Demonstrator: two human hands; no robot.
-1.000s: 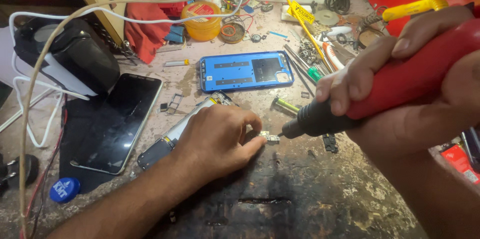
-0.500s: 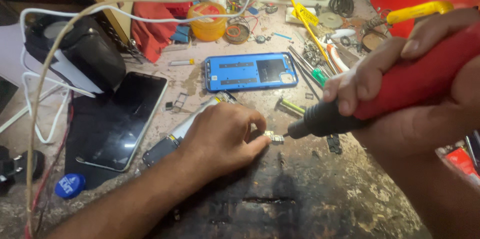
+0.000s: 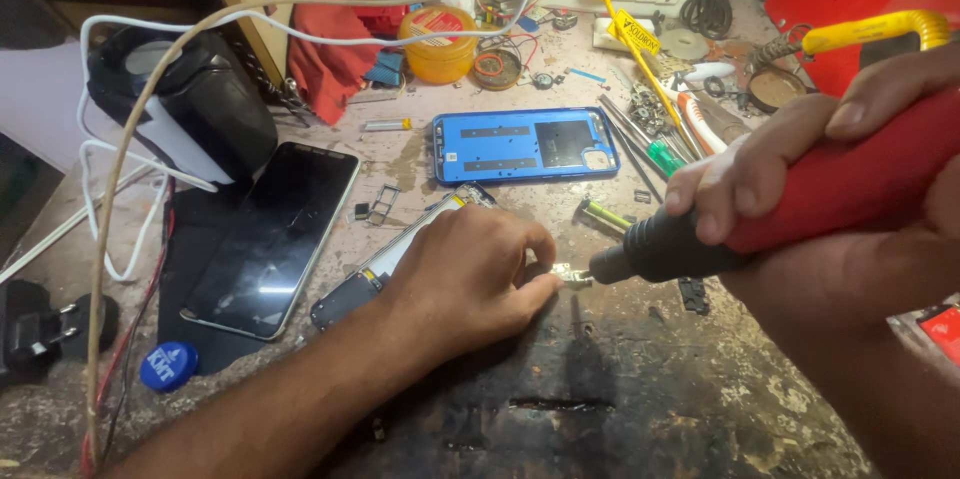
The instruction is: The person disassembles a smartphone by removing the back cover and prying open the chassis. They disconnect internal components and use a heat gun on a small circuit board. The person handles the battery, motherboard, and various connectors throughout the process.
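Note:
My right hand (image 3: pixel 800 179) grips a red tool with a black nose (image 3: pixel 700 239), a hot-air or rotary type, held level with its tip pointing left. The tip meets a tiny metal part (image 3: pixel 570 276) on the scorched bench. My left hand (image 3: pixel 470 274) pinches that part against the bench with thumb and fingertips. Under the left hand lies an opened phone body (image 3: pixel 370 274), partly hidden by the wrist.
A blue phone back cover (image 3: pixel 520 144) lies behind the hands. A black phone screen (image 3: pixel 275 234) rests at left beside a black device (image 3: pixel 200 99) with white cables. Screwdrivers (image 3: pixel 640 79), a yellow tub (image 3: pixel 437 44), a red cloth and a blue cap (image 3: pixel 168 365) crowd the bench.
The view has shifted slightly. Both hands stay at the small part, with the tool tip a little closer to my left fingertips.

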